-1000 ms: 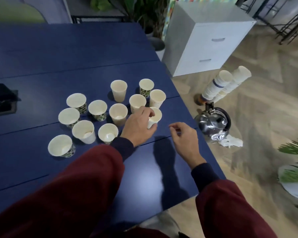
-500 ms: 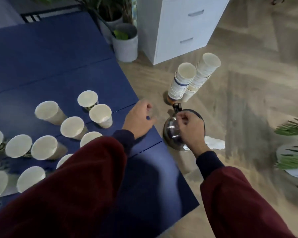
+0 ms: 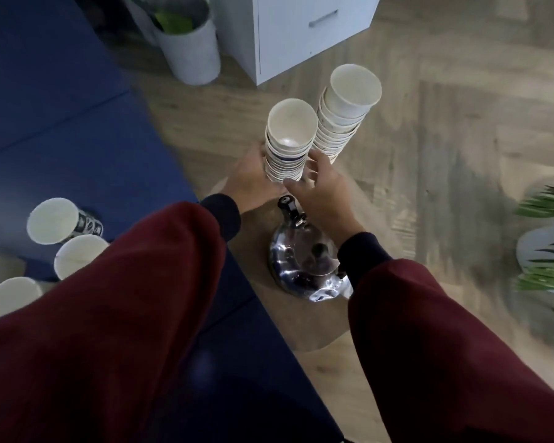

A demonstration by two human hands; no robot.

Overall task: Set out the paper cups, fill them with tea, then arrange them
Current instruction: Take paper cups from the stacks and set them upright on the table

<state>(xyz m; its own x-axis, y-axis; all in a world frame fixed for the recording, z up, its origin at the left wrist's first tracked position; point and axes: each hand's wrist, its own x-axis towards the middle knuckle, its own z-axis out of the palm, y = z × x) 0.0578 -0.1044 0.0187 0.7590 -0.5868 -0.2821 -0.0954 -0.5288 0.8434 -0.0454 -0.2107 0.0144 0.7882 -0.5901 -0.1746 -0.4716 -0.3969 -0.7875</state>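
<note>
— Blue table [image 3: 77, 148] nearest us, three loose paper cups [image 3: 53, 220] upright on it to our left, steel kettle [image 3: 304, 266] on the wooden floor [image 3: 445, 139] just off its edge.
— And we've left that kettle! Our right hand [image 3: 320, 193] was on it half a second ago; now it and our left hand [image 3: 250, 180] both clasp the nearer cup stack [image 3: 287, 148], one on each side.
— Just beyond the kettle, base hidden by our fingers. Second stack [image 3: 343, 123] close behind, white cabinet [image 3: 301, 33] farthest.

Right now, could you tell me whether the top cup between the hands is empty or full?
Empty: the top cup of the stack shows a bare, pale bottom, no liquid.
</note>
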